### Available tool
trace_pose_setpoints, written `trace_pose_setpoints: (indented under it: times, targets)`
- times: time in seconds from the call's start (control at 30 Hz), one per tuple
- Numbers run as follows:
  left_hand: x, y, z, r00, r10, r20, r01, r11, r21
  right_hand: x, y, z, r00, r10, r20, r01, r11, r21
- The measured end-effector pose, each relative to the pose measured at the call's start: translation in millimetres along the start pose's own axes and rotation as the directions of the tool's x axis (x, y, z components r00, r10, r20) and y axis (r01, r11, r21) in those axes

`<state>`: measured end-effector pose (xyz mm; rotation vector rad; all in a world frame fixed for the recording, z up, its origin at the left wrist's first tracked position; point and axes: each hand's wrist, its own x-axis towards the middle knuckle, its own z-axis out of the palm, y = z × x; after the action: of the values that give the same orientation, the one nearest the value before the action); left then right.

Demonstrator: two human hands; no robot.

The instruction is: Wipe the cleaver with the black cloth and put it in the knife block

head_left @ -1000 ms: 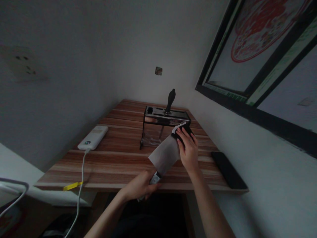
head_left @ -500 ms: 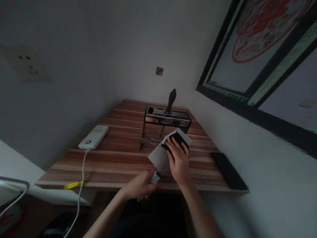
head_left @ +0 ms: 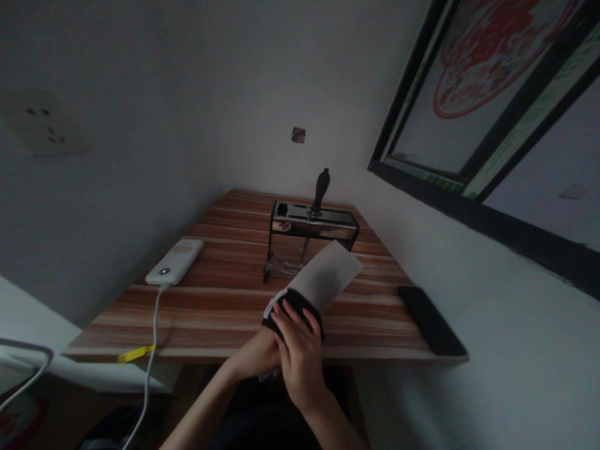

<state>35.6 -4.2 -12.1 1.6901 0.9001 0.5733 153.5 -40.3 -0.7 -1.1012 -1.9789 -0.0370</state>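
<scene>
Head view: a broad, flat, pale steel cleaver blade [head_left: 328, 275] angles up over the near edge of the striped wooden table [head_left: 210, 300]. The right hand [head_left: 297, 350] presses a black cloth [head_left: 290, 306] against the blade base, fingers curled. The left hand [head_left: 255, 356] wraps the largely hidden handle.

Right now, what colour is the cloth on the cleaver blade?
Black cloth with a white edge, pressed on the cleaver blade by the right hand; head view.
</scene>
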Motion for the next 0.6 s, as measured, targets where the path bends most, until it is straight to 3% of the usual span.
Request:
trace_pose_setpoints:
  times: [0.6]
  targets:
    - [3, 2, -1.1, 0.995, -0.071, 0.067, 0.071, 0.997, -0.006, 16, 8, -8, 0.999, -0.044, 0.031, 0.044, 0.999, 0.003]
